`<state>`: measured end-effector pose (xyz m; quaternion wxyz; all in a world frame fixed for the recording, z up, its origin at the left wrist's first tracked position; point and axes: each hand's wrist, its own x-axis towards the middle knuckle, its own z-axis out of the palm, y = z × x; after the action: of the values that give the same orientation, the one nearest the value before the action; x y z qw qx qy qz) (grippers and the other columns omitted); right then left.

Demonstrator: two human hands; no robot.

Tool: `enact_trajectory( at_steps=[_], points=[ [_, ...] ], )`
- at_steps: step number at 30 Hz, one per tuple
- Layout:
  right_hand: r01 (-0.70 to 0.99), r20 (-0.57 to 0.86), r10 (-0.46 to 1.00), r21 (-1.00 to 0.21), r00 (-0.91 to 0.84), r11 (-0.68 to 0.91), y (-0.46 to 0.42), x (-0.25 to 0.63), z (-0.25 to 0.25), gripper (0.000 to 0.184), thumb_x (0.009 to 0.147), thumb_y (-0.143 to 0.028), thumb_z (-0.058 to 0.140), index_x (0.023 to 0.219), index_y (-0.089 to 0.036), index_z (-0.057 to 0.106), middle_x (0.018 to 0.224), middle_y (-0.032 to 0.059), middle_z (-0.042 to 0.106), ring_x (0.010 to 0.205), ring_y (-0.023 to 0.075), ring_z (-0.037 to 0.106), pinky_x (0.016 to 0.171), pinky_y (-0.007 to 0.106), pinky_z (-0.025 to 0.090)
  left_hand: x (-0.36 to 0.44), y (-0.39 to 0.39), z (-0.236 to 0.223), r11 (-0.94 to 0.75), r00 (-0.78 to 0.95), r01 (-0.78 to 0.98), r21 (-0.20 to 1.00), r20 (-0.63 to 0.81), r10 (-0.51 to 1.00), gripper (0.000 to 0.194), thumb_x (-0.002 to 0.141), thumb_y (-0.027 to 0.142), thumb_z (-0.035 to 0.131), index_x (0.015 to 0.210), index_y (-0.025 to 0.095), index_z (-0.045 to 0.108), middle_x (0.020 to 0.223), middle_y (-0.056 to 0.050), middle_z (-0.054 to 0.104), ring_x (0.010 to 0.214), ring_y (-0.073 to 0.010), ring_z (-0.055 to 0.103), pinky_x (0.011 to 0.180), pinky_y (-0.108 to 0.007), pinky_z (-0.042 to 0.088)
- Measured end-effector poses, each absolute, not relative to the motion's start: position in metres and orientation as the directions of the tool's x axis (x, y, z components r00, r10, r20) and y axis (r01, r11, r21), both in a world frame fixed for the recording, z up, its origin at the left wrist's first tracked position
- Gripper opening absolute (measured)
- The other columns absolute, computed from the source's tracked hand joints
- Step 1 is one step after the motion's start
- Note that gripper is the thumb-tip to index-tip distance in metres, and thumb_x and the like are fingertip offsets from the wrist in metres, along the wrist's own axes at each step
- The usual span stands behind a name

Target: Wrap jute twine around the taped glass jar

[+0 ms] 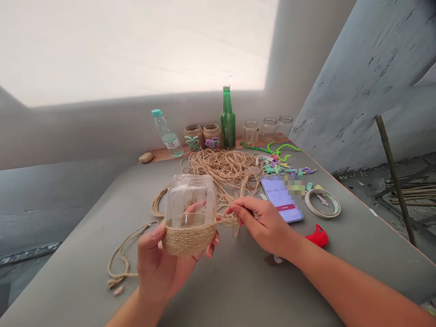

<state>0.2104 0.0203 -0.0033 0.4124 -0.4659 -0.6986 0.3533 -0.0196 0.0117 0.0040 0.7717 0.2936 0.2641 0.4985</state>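
Left hand (160, 268) grips one twine-wrapped jar (190, 218); right hand (262, 222) pinches one twine strand (227, 220) (three bare jars (269, 129) behind).

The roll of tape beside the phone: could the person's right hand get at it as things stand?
Probably yes, once it lets go. The right hand is pinching jute twine, but the roll of tape lies close by. Only the flat phone and a low red object are near the way, and neither looks like a real obstacle.
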Motion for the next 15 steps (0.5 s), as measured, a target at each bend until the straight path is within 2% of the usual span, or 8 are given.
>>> enact_trajectory(
  at_steps=[3, 6, 8, 9, 11, 12, 13, 15],
  points=[
    [0.371, 0.196, 0.975, -0.902, -0.104, 0.221, 0.027, 0.217, -0.006, 0.034, 0.111, -0.038, 0.047, 0.101, -0.02, 0.074, 0.083, 0.0046, 0.076, 0.069, 0.0174, 0.071, 0.053, 0.025, 0.052, -0.022, 0.013, 0.004, 0.315, 0.343, -0.639, 0.702, -0.107, 0.933, 0.065, 0.079, 0.058, 0.072, 0.129, 0.015, 0.073, 0.107, -0.02, 0.082, 0.079, -0.0326, 0.074, 0.065, -0.038, 0.06],
    [0.399, 0.193, 0.981, -0.898, -0.015, 0.182, 0.037, 0.225, -0.013, 0.033, 0.11, -0.037, 0.047, 0.102, -0.019, 0.074, 0.089, 0.0076, 0.078, 0.066, 0.0197, 0.072, 0.055, 0.03, 0.055, -0.027, 0.017, 0.009, 0.316, 0.332, -0.659, 0.683, -0.113, 0.937, 0.061, 0.082, 0.058, 0.067, 0.128, 0.019, 0.074, 0.102, -0.016, 0.082, 0.075, -0.028, 0.072, 0.061, -0.034, 0.06],
    [0.439, 0.241, 0.97, -0.875, 0.028, 0.204, 0.04, 0.228, -0.016, 0.024, 0.105, -0.029, 0.053, 0.111, -0.02, 0.074, 0.099, 0.0107, 0.079, 0.08, 0.0253, 0.074, 0.07, 0.04, 0.061, -0.029, 0.02, 0.012, 0.313, 0.329, -0.664, 0.679, -0.112, 0.938, 0.06, 0.08, 0.057, 0.069, 0.127, 0.02, 0.074, 0.103, -0.016, 0.083, 0.074, -0.0272, 0.072, 0.06, -0.034, 0.06],
    [0.459, 0.284, 0.958, -0.858, 0.047, 0.232, 0.04, 0.228, -0.017, 0.024, 0.102, -0.023, 0.056, 0.118, -0.02, 0.073, 0.111, 0.0134, 0.077, 0.096, 0.0297, 0.074, 0.084, 0.047, 0.061, -0.03, 0.021, 0.013, 0.311, 0.328, -0.666, 0.678, -0.108, 0.939, 0.061, 0.078, 0.057, 0.071, 0.126, 0.02, 0.074, 0.104, -0.016, 0.083, 0.074, -0.0278, 0.072, 0.06, -0.034, 0.061],
    [0.482, 0.388, 0.919, -0.818, 0.063, 0.312, 0.036, 0.225, -0.014, 0.033, 0.097, -0.014, 0.057, 0.127, -0.02, 0.069, 0.135, 0.0173, 0.066, 0.13, 0.0356, 0.059, 0.11, 0.058, 0.048, -0.03, 0.023, 0.013, 0.307, 0.332, -0.667, 0.679, -0.098, 0.938, 0.063, 0.077, 0.058, 0.072, 0.127, 0.02, 0.074, 0.103, -0.015, 0.084, 0.076, -0.0294, 0.073, 0.06, -0.036, 0.062],
    [0.479, 0.438, 0.898, -0.799, 0.049, 0.363, 0.033, 0.223, -0.012, 0.035, 0.095, -0.012, 0.058, 0.128, -0.02, 0.068, 0.14, 0.0172, 0.061, 0.139, 0.0356, 0.052, 0.118, 0.059, 0.04, -0.029, 0.023, 0.013, 0.309, 0.338, -0.665, 0.68, -0.095, 0.936, 0.063, 0.077, 0.058, 0.072, 0.127, 0.02, 0.074, 0.103, -0.015, 0.084, 0.076, -0.0299, 0.073, 0.061, -0.037, 0.062],
    [0.463, 0.478, 0.878, -0.781, 0.014, 0.418, 0.028, 0.221, -0.009, 0.035, 0.095, -0.012, 0.059, 0.127, -0.021, 0.067, 0.141, 0.0161, 0.059, 0.14, 0.0341, 0.049, 0.12, 0.058, 0.037, -0.028, 0.023, 0.011, 0.314, 0.346, -0.662, 0.681, -0.094, 0.934, 0.063, 0.079, 0.058, 0.07, 0.128, 0.019, 0.073, 0.104, -0.015, 0.083, 0.077, -0.0301, 0.074, 0.061, -0.037, 0.061],
    [0.393, 0.524, 0.845, -0.758, -0.107, 0.52, 0.019, 0.215, -0.003, 0.029, 0.096, -0.015, 0.061, 0.124, -0.024, 0.065, 0.13, 0.0116, 0.062, 0.13, 0.0288, 0.057, 0.115, 0.05, 0.045, -0.025, 0.021, 0.008, 0.323, 0.362, -0.649, 0.688, -0.094, 0.927, 0.062, 0.081, 0.058, 0.069, 0.129, 0.018, 0.072, 0.106, -0.015, 0.083, 0.078, -0.0309, 0.075, 0.063, -0.037, 0.061]
  ],
)
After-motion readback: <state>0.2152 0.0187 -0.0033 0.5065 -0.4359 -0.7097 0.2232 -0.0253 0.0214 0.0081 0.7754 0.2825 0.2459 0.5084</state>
